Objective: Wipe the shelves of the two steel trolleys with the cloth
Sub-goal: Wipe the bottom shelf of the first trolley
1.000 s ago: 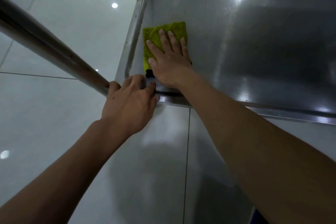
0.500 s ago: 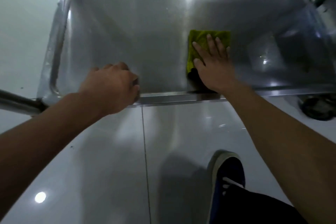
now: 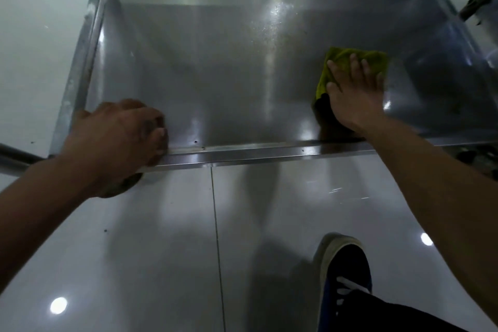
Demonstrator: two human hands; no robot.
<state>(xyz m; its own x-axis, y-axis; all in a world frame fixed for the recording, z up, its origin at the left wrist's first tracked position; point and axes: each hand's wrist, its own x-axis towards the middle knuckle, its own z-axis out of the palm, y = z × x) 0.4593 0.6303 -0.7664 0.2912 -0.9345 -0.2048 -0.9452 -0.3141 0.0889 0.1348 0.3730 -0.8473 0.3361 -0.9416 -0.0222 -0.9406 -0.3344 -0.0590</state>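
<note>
Right grip (image 3: pixel 355 94): flat, fingers straight, pressing the cloth (image 3: pixel 358 59) on the shelf (image 3: pixel 215 62), right of centre. Left grip (image 3: pixel 118 137): I see it curled over the shelf's near rim at the left corner. Surface: brushed steel, raised rim. Room: glossy white tiled floor (image 3: pixel 161 237); dark shoe (image 3: pixel 345 267) below.

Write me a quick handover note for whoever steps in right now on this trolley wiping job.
Right hand: flat, fingers straight, pressing the green cloth onto the steel trolley shelf, right of centre near the front.
Left hand: curled over the shelf's front rim near the left corner, steadying it.
Done: cannot tell how much of this shelf is wiped; specks show near the front rim.
Left: finish this shelf, then any other shelves and the second trolley, out of view.
</note>
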